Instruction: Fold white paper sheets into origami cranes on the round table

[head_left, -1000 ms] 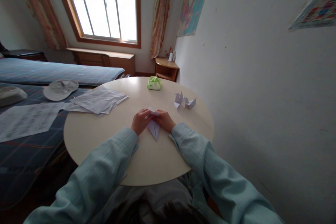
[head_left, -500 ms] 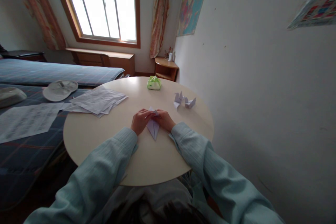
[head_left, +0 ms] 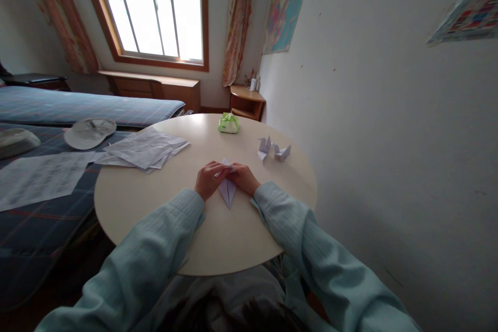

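Note:
Between my two hands is a folded sheet of white paper (head_left: 227, 194), shaped like a narrow kite, its lower point facing me. My left hand (head_left: 209, 180) pinches it near its upper part from the left. From the right, my right hand (head_left: 243, 179) closes on the same upper part, the fingertips of both hands meeting there. My fingers hide much of the paper's upper folds; a small tip shows beyond them. Folded paper birds (head_left: 265, 148) stand on the table to the right, beyond my right hand.
The round cream table (head_left: 143, 218) holds a stack of printed sheets (head_left: 146, 148) at left and a green tissue pack (head_left: 229, 123) at the far edge. A bed (head_left: 35, 233) with a white cap (head_left: 89, 133) adjoins on the left; a wall (head_left: 389, 140) rises on the right.
Hands and folded paper stay almost where they were, fingers still pinching the upper part. The whole view shifts very slightly.

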Motion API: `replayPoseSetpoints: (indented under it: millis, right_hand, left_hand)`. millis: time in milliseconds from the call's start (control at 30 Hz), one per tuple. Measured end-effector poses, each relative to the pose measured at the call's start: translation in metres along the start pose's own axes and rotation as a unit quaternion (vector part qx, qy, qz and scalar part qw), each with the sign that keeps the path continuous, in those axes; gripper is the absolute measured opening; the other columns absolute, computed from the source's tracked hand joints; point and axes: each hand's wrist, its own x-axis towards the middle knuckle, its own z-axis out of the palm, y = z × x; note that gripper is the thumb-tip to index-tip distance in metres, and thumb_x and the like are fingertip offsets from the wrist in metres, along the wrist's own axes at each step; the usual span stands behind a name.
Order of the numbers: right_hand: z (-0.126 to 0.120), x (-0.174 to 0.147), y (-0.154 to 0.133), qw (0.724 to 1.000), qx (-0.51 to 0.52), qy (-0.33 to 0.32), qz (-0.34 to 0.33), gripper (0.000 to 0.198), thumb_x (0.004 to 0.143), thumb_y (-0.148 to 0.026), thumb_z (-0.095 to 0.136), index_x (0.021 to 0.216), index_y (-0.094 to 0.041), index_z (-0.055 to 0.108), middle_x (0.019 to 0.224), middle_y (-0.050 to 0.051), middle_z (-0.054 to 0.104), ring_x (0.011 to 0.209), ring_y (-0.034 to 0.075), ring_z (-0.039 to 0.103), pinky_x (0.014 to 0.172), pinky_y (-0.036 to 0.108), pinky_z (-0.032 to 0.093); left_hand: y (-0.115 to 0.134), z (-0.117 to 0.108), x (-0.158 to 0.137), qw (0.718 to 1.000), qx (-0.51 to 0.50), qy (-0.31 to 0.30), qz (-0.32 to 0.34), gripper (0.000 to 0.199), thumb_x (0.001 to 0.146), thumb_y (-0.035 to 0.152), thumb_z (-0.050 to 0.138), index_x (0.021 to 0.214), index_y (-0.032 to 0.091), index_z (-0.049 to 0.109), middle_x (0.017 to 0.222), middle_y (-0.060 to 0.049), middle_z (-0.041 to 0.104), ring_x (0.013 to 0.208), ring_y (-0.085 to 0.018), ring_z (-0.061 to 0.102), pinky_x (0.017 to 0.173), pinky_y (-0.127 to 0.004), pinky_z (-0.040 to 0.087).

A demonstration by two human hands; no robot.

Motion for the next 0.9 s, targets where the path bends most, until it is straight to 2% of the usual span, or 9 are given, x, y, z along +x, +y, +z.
replayPoseSetpoints:
  millis: [200, 367, 500, 667, 767, 900]
  right_hand:
    - [0.0, 0.0, 0.001, 1.0, -0.003, -0.007, -0.008, 0.011, 0.074, -0.023, 0.056, 0.078, -0.016, 0.065, 0.073, 0.002, 0.057, 0.068, 0.01, 0.052, 0.065, 0.021, 0.04]
    - [-0.001, 0.0, 0.001, 1.0, -0.019, 0.012, 0.008, 0.01, 0.074, -0.019, 0.054, 0.075, -0.016, 0.064, 0.07, 0.001, 0.056, 0.066, 0.01, 0.051, 0.064, 0.021, 0.04]
    - [-0.003, 0.0, 0.0, 0.999, -0.027, 0.027, 0.016, 0.013, 0.076, -0.02, 0.053, 0.079, -0.016, 0.065, 0.073, 0.002, 0.058, 0.07, 0.012, 0.052, 0.068, 0.022, 0.04]
    - [-0.005, 0.0, -0.003, 0.999, -0.035, 0.027, 0.03, 0.013, 0.075, -0.023, 0.054, 0.077, -0.016, 0.065, 0.073, 0.003, 0.057, 0.07, 0.012, 0.052, 0.067, 0.023, 0.04]
    - [-0.005, 0.0, -0.003, 0.998, -0.044, 0.002, 0.038, 0.009, 0.074, -0.02, 0.055, 0.074, -0.016, 0.064, 0.072, 0.002, 0.056, 0.069, 0.012, 0.051, 0.065, 0.022, 0.039]
    - [-0.005, 0.0, -0.002, 0.995, -0.074, -0.001, 0.067, 0.006, 0.071, -0.018, 0.056, 0.072, -0.016, 0.062, 0.071, 0.002, 0.055, 0.068, 0.012, 0.049, 0.064, 0.022, 0.038]
  left_hand:
    - [0.001, -0.002, 0.0, 1.0, 0.013, -0.012, -0.007, 0.022, 0.08, 0.025, 0.047, 0.065, 0.018, 0.062, 0.063, -0.002, 0.062, 0.063, -0.011, 0.053, 0.062, -0.023, 0.042]
    - [-0.006, 0.002, -0.001, 0.998, 0.016, -0.06, -0.011, 0.012, 0.077, 0.023, 0.051, 0.081, 0.021, 0.062, 0.079, -0.002, 0.064, 0.075, -0.013, 0.055, 0.07, -0.024, 0.044]
    - [-0.01, 0.004, -0.003, 0.991, 0.067, -0.104, -0.056, 0.015, 0.078, 0.022, 0.048, 0.087, 0.021, 0.06, 0.083, -0.002, 0.062, 0.08, -0.014, 0.054, 0.072, -0.025, 0.044]
    - [-0.01, 0.003, -0.005, 0.972, 0.124, -0.151, -0.134, 0.015, 0.079, 0.023, 0.045, 0.087, 0.021, 0.057, 0.082, -0.003, 0.06, 0.078, -0.016, 0.055, 0.067, -0.025, 0.043]
    - [-0.009, 0.002, -0.005, 0.963, 0.141, -0.175, -0.146, 0.013, 0.078, 0.022, 0.046, 0.084, 0.022, 0.057, 0.083, -0.003, 0.06, 0.079, -0.016, 0.055, 0.065, -0.025, 0.042]
    - [-0.009, 0.001, -0.004, 0.96, 0.148, -0.176, -0.16, 0.012, 0.077, 0.02, 0.047, 0.077, 0.022, 0.058, 0.081, -0.003, 0.059, 0.079, -0.016, 0.056, 0.063, -0.024, 0.041]
